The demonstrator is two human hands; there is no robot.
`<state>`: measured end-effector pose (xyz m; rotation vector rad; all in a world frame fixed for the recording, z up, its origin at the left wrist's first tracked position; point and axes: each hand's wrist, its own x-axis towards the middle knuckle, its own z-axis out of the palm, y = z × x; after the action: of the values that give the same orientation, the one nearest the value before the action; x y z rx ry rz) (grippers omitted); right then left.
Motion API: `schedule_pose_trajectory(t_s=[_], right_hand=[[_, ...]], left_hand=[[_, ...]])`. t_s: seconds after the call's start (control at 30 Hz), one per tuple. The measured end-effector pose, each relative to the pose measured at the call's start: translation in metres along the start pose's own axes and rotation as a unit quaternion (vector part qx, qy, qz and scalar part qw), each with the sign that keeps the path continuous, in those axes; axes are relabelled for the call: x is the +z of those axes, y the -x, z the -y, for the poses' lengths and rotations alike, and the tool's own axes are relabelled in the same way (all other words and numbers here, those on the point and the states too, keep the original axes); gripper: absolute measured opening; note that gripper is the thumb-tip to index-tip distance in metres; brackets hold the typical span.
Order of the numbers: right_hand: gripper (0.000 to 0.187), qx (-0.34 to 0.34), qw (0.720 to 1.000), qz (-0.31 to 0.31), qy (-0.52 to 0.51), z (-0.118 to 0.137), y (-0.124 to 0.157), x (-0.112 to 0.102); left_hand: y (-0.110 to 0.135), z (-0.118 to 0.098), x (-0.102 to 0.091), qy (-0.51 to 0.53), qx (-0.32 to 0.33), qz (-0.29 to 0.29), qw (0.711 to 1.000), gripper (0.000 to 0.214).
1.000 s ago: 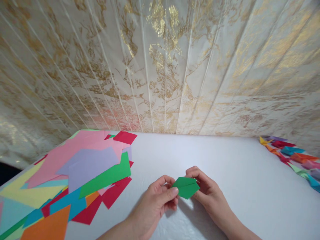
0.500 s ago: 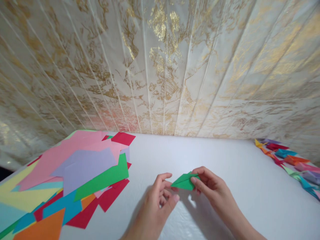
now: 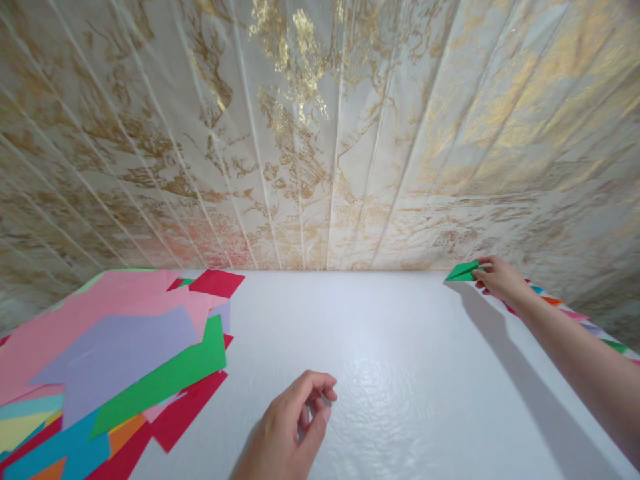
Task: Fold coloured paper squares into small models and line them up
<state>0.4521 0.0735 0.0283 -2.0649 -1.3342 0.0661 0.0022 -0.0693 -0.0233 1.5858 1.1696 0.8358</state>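
My right hand [image 3: 500,279] reaches to the far right of the white table [image 3: 380,360] and pinches a folded green paper piece [image 3: 463,272], held just above the table near the wall. The row of folded coloured paper shapes [image 3: 575,313] lies under and behind that hand, mostly hidden by my forearm. My left hand [image 3: 295,427] hovers low at the front centre, fingers loosely curled, with nothing in it. It is nearest to the spread of coloured paper sheets [image 3: 115,360] on the left.
A cream and gold patterned wall [image 3: 320,133] rises right behind the table. The loose sheets, pink, lilac, green, red, blue and orange, cover the table's left third. White table surface shows between the sheets and the folded shapes.
My right hand carried the green folded piece from the front centre to the far right by the wall. My left hand let go of it and stayed low at the front. The view shifted right.
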Motion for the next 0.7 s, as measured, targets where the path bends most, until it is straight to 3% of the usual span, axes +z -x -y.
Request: schedule_pose_trajectory(t_s=[0.13,0.23,0.37,0.47,0.7], right_hand=[[0.029,0.072,0.988,-0.019,0.134,-0.006,-0.002,0.008],[0.029,0.019,0.979,-0.008,0.203,-0.004,0.021,0.022],[0.028,-0.098,0.961,0.067,0.251,-0.003,0.059,0.048],[0.035,-0.107,0.952,0.074,0.278,-0.006,0.071,0.062],[0.050,-0.096,0.946,0.070,0.300,-0.003,0.054,0.076]], left_hand=[[0.001,0.000,-0.001,-0.003,0.001,-0.004,1.000,0.018],[0.001,0.000,-0.001,-0.003,0.005,-0.007,1.000,0.018],[0.002,-0.002,-0.001,-0.006,0.002,-0.006,1.000,0.017],[0.002,-0.003,0.000,-0.010,0.005,-0.006,1.000,0.017],[0.001,-0.001,-0.001,-0.007,0.007,0.000,1.000,0.018]])
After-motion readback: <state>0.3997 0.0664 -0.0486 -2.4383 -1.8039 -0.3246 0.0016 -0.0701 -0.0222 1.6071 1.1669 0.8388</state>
